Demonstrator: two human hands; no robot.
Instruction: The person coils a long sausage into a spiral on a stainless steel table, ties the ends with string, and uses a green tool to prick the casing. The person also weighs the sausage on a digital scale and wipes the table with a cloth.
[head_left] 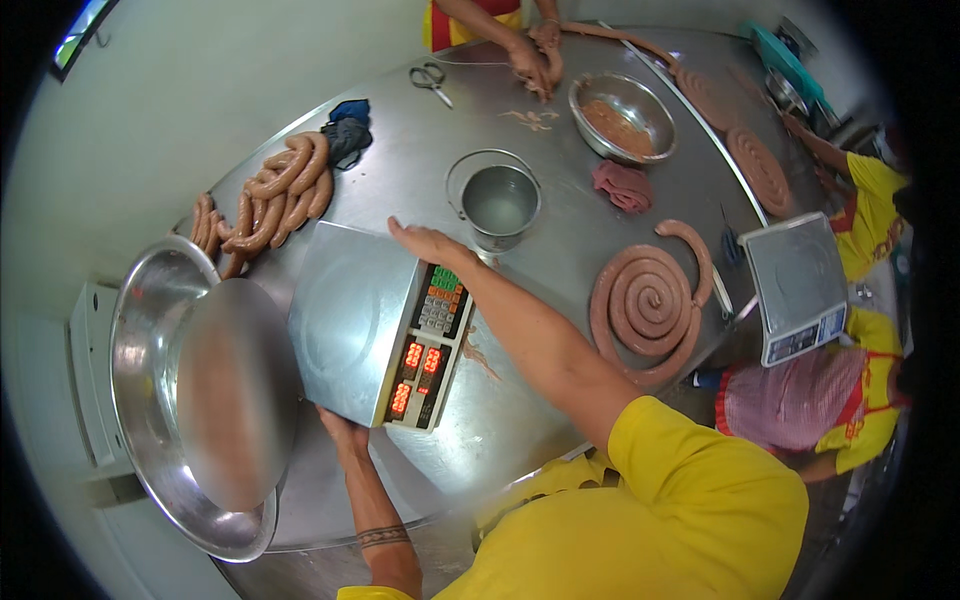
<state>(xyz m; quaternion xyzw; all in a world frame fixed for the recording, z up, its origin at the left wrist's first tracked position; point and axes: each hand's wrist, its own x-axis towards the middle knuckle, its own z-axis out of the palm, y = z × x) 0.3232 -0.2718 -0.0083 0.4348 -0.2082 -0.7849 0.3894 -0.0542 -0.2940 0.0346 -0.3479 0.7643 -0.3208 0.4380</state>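
Observation:
A weighing scale (350,325) with a flat steel top and lit red digits lies between my two hands. My left hand (343,430) grips its near edge, the fingertips partly hidden by the scale. Against the far side, by the keypad, is my right hand (432,246); one digit sticks out past the edge, while the other fingers are mostly out of sight. Left of the scale stands a large steel basin (150,400), its contents blurred. Beyond it lies a heap of linked sausages (275,195). A metal bucket (500,205) of liquid stands just past my right hand.
A coiled sausage (645,300) lies right of my right forearm. Farther back are a steel bowl of meat mixture (625,115), a pink cloth (625,187) and scissors (430,83). Across the table a co-worker's hands (538,65) handle sausage casing. A second scale (797,280) stands at right.

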